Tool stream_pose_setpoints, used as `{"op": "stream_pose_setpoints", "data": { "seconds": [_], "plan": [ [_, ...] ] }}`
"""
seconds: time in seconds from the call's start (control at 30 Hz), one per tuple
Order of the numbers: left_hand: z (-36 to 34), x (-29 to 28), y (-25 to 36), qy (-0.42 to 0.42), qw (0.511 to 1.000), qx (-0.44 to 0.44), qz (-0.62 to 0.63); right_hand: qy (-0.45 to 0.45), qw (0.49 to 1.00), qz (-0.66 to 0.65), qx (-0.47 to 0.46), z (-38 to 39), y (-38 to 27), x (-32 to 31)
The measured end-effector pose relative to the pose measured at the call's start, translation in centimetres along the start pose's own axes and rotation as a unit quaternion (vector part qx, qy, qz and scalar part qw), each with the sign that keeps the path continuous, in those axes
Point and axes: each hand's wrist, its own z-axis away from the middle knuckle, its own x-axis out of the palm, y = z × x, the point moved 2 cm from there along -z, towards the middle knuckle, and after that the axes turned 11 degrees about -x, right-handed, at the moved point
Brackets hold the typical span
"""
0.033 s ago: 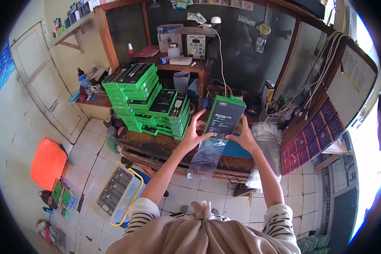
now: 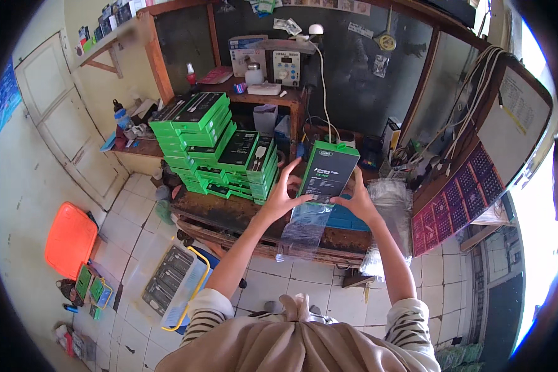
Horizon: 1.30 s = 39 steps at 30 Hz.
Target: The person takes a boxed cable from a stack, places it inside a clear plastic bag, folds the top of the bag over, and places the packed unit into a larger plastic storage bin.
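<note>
A green-edged box (image 2: 326, 172) with a black front panel stands upright, tilted slightly toward one o'clock, held up off the surface. A clear plastic sleeve (image 2: 304, 230) hangs from its lower end, trailing down toward seven o'clock, limp and see-through.

left hand (image 2: 282, 197), right hand (image 2: 358, 204), raised, fingers spread

A: Daylight pours in from the right, where the window (image 2: 539, 211) is blown out to white glare.

B: And the floor (image 2: 130, 229) is bright and evenly lit, with soft shadows under the workbench (image 2: 229, 214).

A: Straight edges bow hard near the rim; black corners ring the frame.

B: The centre is sharp; the edges smear slightly.
</note>
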Motion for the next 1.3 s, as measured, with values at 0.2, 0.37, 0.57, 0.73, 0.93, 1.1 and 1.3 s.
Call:
{"op": "stream_pose_setpoints", "data": {
  "seconds": [0.2, 0.37, 0.57, 0.73, 0.93, 1.1, 1.3],
  "plan": [
    [-0.9, -1.1, 2.7, -0.075, 0.994, -0.031, -0.074, -0.035, 0.999, -0.007, 0.004, -0.7, -1.6, -0.5],
    [-0.9, -1.4, 3.9, -0.049, 0.974, -0.010, -0.220, -0.054, 0.997, 0.037, -0.045, -0.8, -1.6, 0.2],
    [-0.8, -1.8, 4.9, -0.092, 0.969, -0.059, -0.223, -0.051, 0.998, 0.008, -0.022, -1.0, -1.8, 0.6],
    [-1.1, -2.0, 2.6, -0.061, 0.993, -0.005, -0.100, -0.040, 0.999, 0.023, -0.026, -1.2, -2.4, 0.7],
    [-1.1, -2.1, 2.4, -0.070, 0.994, 0.006, -0.079, -0.014, 0.999, 0.014, -0.028, -1.6, -2.6, 0.4],
    [-1.0, -1.8, 2.0, -0.055, 0.993, 0.005, -0.101, -0.003, 0.999, 0.028, -0.029, -1.7, -1.9, 0.6],
    [-0.8, -2.3, 1.7, -0.044, 0.998, -0.046, -0.007, -0.045, 0.998, -0.025, -0.028, -1.7, -2.2, 1.4]
  ]
}}
